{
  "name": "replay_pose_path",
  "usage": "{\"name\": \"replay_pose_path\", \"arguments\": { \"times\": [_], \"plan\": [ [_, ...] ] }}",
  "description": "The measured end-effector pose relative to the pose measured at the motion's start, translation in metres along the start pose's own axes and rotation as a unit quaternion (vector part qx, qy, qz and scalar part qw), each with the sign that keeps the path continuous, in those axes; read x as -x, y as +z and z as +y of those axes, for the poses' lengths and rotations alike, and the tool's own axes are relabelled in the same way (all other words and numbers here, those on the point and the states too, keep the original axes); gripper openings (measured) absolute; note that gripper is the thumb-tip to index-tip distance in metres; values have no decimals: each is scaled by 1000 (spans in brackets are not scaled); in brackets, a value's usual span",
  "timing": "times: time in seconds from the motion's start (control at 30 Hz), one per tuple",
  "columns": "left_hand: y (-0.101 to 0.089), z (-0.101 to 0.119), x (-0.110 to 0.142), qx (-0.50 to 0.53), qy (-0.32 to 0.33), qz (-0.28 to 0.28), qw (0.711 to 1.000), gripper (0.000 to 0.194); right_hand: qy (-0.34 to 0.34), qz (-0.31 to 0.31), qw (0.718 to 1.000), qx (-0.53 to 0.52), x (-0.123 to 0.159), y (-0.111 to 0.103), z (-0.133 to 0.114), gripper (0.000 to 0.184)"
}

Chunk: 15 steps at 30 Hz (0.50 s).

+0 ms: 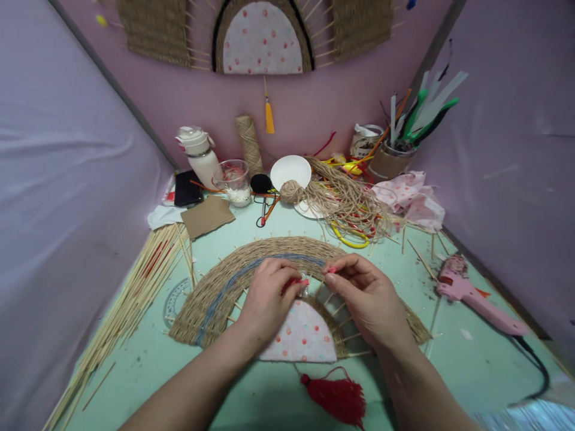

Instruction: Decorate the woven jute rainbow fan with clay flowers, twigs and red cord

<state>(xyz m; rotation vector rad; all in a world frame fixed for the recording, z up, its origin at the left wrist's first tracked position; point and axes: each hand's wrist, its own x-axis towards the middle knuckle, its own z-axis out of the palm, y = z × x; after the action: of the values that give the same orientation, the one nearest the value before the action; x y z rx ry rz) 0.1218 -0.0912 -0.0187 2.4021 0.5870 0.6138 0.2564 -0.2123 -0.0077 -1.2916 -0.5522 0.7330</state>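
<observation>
Over the upper middle of a woven half-round twine panel (251,254), my left hand (269,296) is closed on a small red piece (305,282) with clear plastic around it. My right hand (371,299) pinches a tiny pinkish-red piece (332,270) between thumb and forefinger. A gap separates the two pieces, and their exact kind is too small to make out. The panel has a blue band, thin sticks spread like rays, and a spotted white cloth half-circle (305,335) at its centre. Below that cloth lies a red tassel (336,398).
Thin wooden sticks (130,287) lie at left, beside a clear protractor (176,299). At right rests a pink glue gun (476,299). Along the back are a white bottle (200,158), a clear cup (238,185), tangled twine (345,197) and a tool can (390,161).
</observation>
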Motion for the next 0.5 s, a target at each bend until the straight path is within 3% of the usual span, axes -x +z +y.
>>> {"name": "replay_pose_path", "arguments": {
  "times": [0.17, 0.3, 0.5],
  "plan": [
    [0, -2, 0, -29, 9, -2, 1000, 10, -9, 4, 999, 38, 0, 3, -1, 24],
    [2, -2, 1, -45, 27, -12, 999, 16, -24, 0, 993, 113, 2, 4, -4, 13],
    [2, -2, 0, -40, 21, -32, 998, 16, -53, 12, 986, 155, 4, 2, -3, 24]
  ]
}}
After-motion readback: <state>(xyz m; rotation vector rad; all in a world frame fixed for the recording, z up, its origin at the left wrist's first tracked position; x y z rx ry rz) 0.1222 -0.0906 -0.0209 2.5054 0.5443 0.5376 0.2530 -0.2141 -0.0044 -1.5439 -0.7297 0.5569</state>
